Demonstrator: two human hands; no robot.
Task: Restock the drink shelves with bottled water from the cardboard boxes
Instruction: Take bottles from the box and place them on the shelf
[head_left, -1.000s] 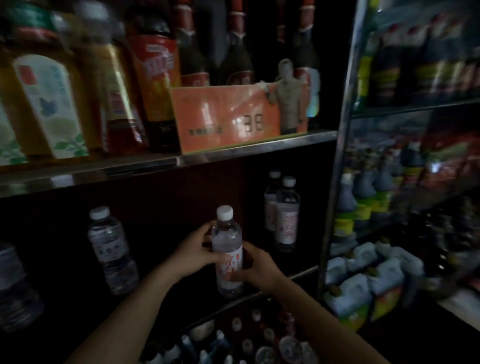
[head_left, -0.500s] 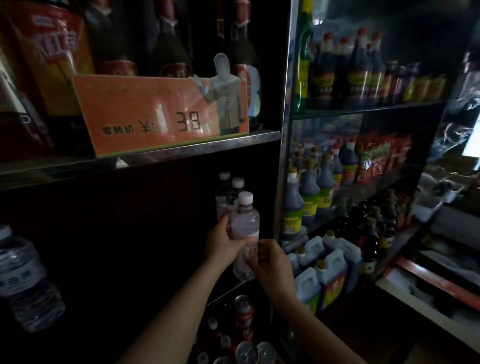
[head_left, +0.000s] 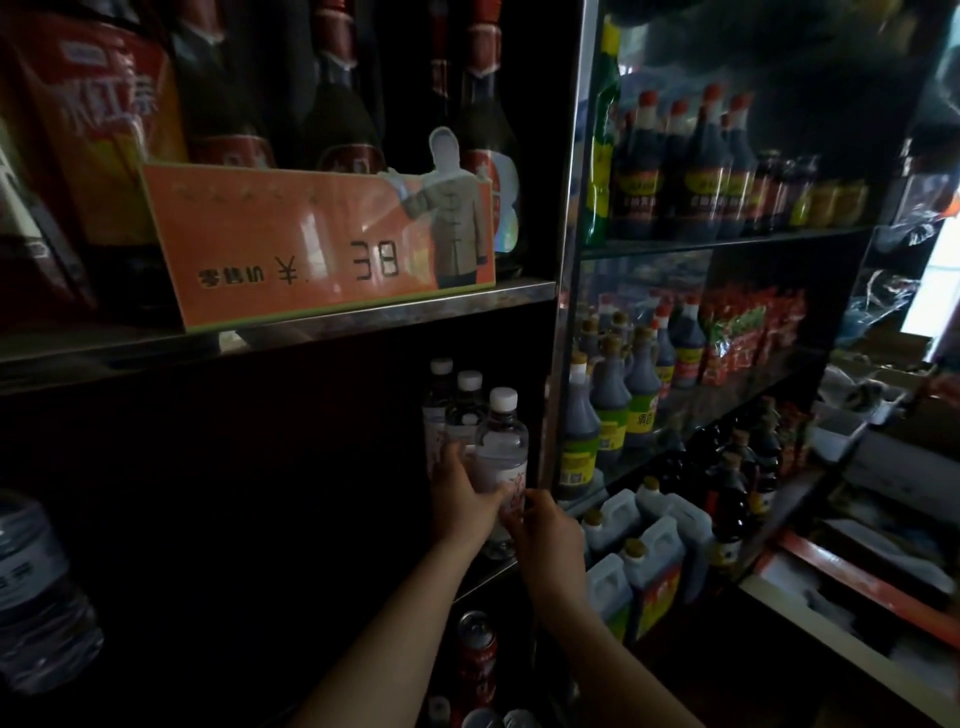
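A clear water bottle (head_left: 503, 447) with a white cap and a pink-printed label stands upright at the right end of the dark middle shelf (head_left: 483, 577). My left hand (head_left: 462, 499) wraps its left side. My right hand (head_left: 550, 535) holds its lower right side. Two more white-capped water bottles (head_left: 457, 405) stand right behind it, against the shelf's right post. Another large water bottle (head_left: 36, 592) sits at the far left of the same shelf. No cardboard box is in view.
An orange price sign (head_left: 322, 244) reading 38 leans on the upper shelf before dark bottles. Red cans (head_left: 475, 660) stand on the shelf below. The right-hand rack holds soy-sauce bottles (head_left: 613, 405) and white jugs (head_left: 649, 561). A metal post (head_left: 569, 260) divides the two racks.
The bottle in both hands has moved right along the shelf, up against the two bottles at the right post. The view has swung right as well.
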